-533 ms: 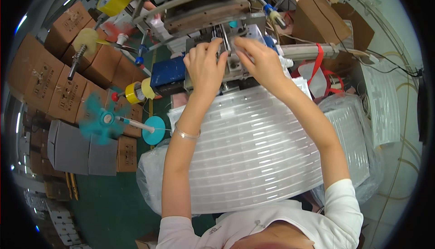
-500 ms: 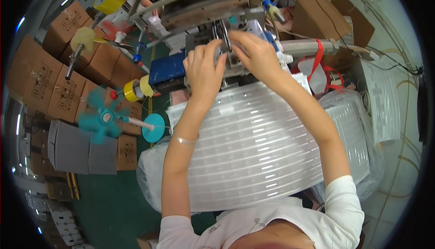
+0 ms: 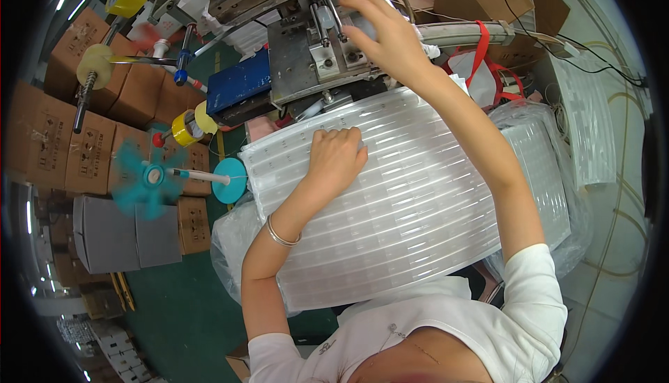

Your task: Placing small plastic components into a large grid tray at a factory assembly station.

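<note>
Metal rods [image 3: 321, 31]: two, side by side, fixed on the machine plate [image 3: 289, 62] ahead of the person.
Right hand [image 3: 390, 41]: at the rods, its grip wide, thumb and forefinger well apart; whether it touches the nearer rod, I cannot tell.
Left hand [image 3: 333, 160]: palm down over the ribbed plastic, fingers curled; I cannot tell whether its grip holds anything.
Ribbed plastic [image 3: 411, 209]: clear, banded crosswise, spread between the machine and the person's chest.
Bangle [image 3: 280, 236]: silver-coloured, around the left wrist.
Blue box [image 3: 238, 85]: just left of the plate.
Yellow tape roll [image 3: 184, 128]: beyond the box, to its lower left.
Teal fan [image 3: 153, 174]: left of the plastic, blades blurred.
</note>
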